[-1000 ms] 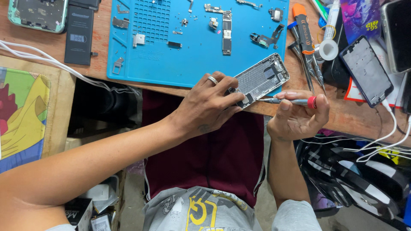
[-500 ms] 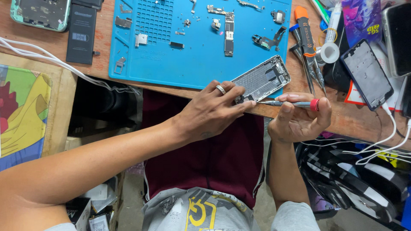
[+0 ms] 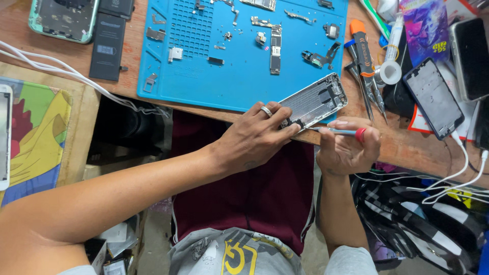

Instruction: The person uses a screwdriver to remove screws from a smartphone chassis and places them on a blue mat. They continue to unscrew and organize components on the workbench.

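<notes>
Blue work mat (image 3: 239,76) lies just beyond my hands w/ small parts scattered on it, its far edge cut off at the top of view, too small to ID most bits. My left hand (image 3: 254,140) presses down on the near end of the opened silver phone housing (image 3: 316,100), which sits tilted at the mat's near-right corner right btwn my hands; fingers cover that end, so can't see what's under them. My right hand (image 3: 349,147) is curled, pinching a thin screwdriver (image 3: 338,132) w/ red cap, tip at the housing's near edge, exact contact spot hidden.
</notes>
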